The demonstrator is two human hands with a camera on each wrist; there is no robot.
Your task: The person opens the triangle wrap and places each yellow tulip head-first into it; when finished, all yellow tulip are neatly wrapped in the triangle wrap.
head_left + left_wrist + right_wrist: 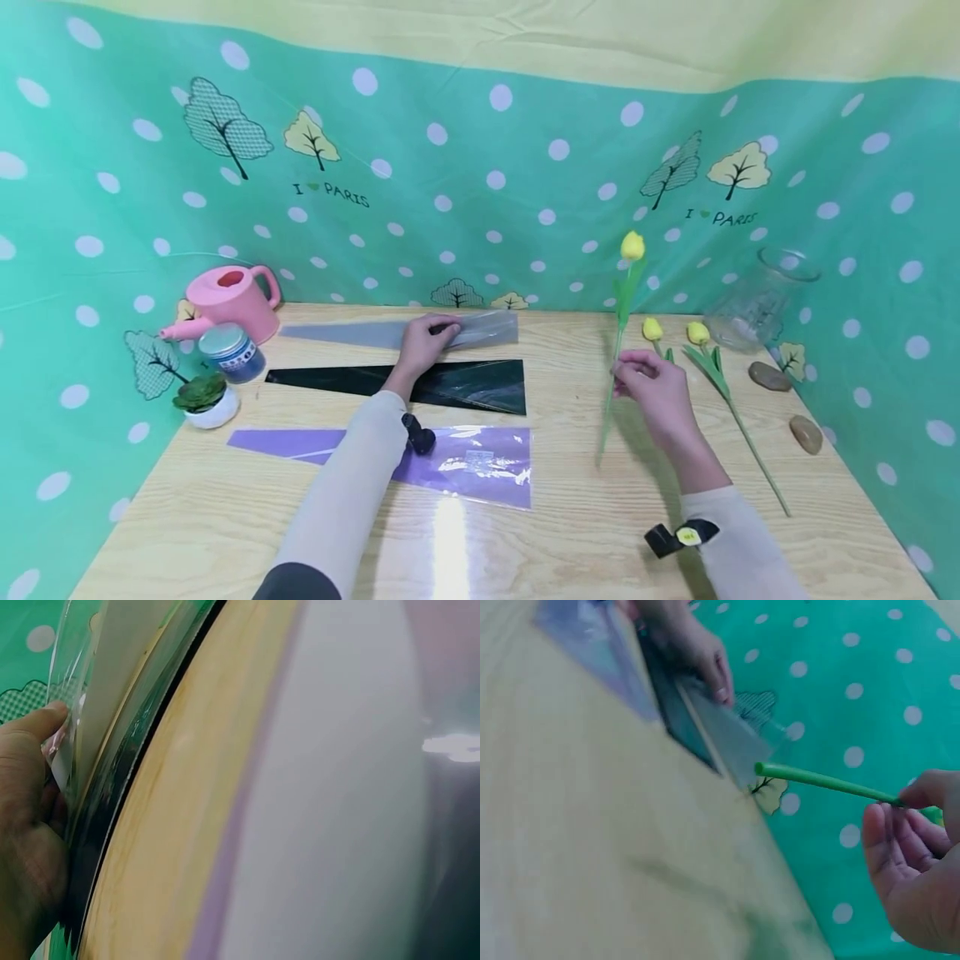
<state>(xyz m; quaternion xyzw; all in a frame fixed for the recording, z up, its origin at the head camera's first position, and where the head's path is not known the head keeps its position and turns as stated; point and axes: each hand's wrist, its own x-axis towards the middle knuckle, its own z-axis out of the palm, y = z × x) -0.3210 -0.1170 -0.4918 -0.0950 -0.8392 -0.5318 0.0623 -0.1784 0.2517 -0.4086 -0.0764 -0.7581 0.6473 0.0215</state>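
My right hand (651, 390) pinches the green stem of a yellow tulip (632, 247) between thumb and fingers. The tulip stands upright with its bloom at the top, lifted off the table; in the right wrist view the cut stem end (761, 769) points left. At the back, my left hand (426, 343) pinches the clear film of a grey tapered flower sleeve (487, 328), thumb (45, 720) on its near side. Below that hand lie a black sleeve (472, 387) and a purple sleeve (472, 467).
Two more yellow tulips (698, 333) lie at the right, near a glass vase (750, 312) and two brown stones (769, 376). On the left stand a pink watering can (236, 304), a blue jar (236, 358) and a potted succulent (213, 412). A green dotted cloth (495, 208) encloses the table.
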